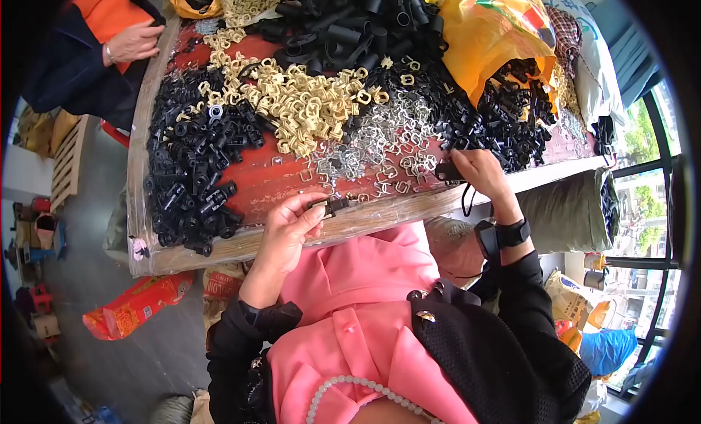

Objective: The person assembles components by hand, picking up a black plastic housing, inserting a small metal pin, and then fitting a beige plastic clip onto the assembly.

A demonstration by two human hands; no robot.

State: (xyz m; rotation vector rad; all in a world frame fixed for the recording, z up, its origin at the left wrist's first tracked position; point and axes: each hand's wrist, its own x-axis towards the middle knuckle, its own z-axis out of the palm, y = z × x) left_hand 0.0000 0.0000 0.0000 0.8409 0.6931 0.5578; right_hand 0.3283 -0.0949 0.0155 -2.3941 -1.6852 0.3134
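Note:
My left hand [286, 230] is closed at the table's near edge, thumb and fingers pinching a small black plastic part [337, 204]. A bit of cream colour shows against that part near the thumb. Farther right, my right hand [483, 174] is closed on a dark block-like piece [447, 172] whose exact kind I cannot make out. Below it hangs a thin black loop [468, 202]. Between my hands lie loose silver metal clips [387, 165], heaped more thickly farther back. Behind them is a pile of cream-coloured rings [307, 102].
Black plastic fittings [197, 157] crowd the table's left, with more black parts [504, 128] at right and black tubes [350, 33] behind. A yellow-orange bag [489, 29] spills black parts. A wooden rim [212, 254] edges the table. Another person's hand [135, 44] rests at the far left.

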